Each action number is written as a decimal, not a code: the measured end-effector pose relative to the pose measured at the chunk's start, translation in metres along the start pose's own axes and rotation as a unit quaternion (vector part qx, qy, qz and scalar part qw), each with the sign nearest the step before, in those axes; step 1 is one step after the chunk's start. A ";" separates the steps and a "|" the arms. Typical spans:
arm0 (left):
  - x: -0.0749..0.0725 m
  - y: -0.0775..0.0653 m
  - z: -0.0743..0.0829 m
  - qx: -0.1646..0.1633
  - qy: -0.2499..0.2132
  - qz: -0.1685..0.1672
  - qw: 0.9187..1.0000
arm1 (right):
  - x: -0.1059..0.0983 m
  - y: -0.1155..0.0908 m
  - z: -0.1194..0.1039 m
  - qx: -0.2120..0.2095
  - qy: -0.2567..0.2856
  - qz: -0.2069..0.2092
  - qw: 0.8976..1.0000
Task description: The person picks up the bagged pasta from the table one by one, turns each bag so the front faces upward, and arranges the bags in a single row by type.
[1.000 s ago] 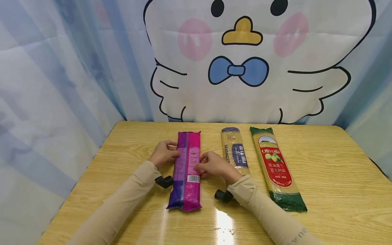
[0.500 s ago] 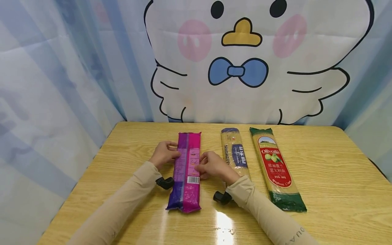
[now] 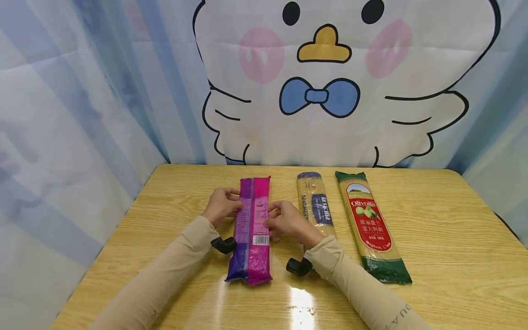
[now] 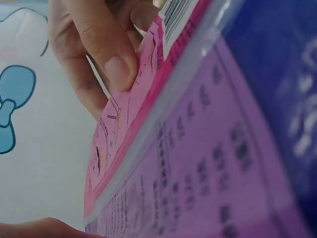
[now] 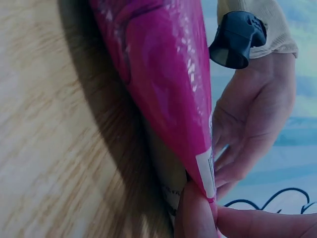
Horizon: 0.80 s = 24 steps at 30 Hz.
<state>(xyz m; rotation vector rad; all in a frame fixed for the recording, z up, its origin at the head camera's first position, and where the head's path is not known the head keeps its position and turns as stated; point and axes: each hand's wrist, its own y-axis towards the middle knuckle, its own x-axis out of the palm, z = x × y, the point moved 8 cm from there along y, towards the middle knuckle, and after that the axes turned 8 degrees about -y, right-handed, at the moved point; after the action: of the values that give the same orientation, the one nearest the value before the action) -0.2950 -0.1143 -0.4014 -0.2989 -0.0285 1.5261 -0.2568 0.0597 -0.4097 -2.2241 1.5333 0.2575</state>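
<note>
A long pink and purple packet (image 3: pixel 260 261), with a barcode on its upward face, is between my two hands. My left hand (image 3: pixel 222 206) grips its left edge, thumb over the top face. On the opposite edge, my right hand (image 3: pixel 288 223) pinches the packet between thumb and fingers; the right wrist view shows these fingertips (image 5: pixel 195 213) on the rim beside the barcode. A shadow lies along the packet's underside there, and a pale strip of its lower face shows. In the left wrist view, the right thumb (image 4: pixel 119 72) presses the pink printed side.
A spaghetti packet (image 3: pixel 313 188) with a blue label lies just right, partly behind my right wrist. Farther right is a green-ended spaghetti packet (image 3: pixel 371 220) with a red label. A wooden table (image 3: pixel 445 229) bears them; a printed curtain (image 3: pixel 317 137) hangs behind.
Both hands and the pink and purple packet have shifted very slightly away from me. Their hold looks the same, and the other two packets stay in place.
</note>
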 end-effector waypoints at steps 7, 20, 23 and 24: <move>0.005 0.000 0.003 -0.007 -0.025 0.002 1.000 | -0.008 -0.004 -0.008 -0.008 0.005 0.015 1.000; 0.017 -0.010 0.013 -0.042 -0.038 -0.013 0.998 | -0.014 -0.015 -0.028 -0.041 -0.012 0.038 0.998; 0.020 -0.012 0.017 -0.039 -0.042 -0.019 0.998 | -0.016 -0.018 -0.033 -0.051 -0.024 0.045 0.997; 0.021 -0.012 0.018 -0.038 -0.043 -0.021 0.998 | -0.016 -0.019 -0.035 -0.056 -0.028 0.046 0.997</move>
<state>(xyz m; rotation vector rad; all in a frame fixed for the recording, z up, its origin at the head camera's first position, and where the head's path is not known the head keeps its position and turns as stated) -0.2854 -0.0903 -0.3848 -0.2908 -0.1596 1.4979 -0.2479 0.0635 -0.3677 -2.2132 1.6291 0.4398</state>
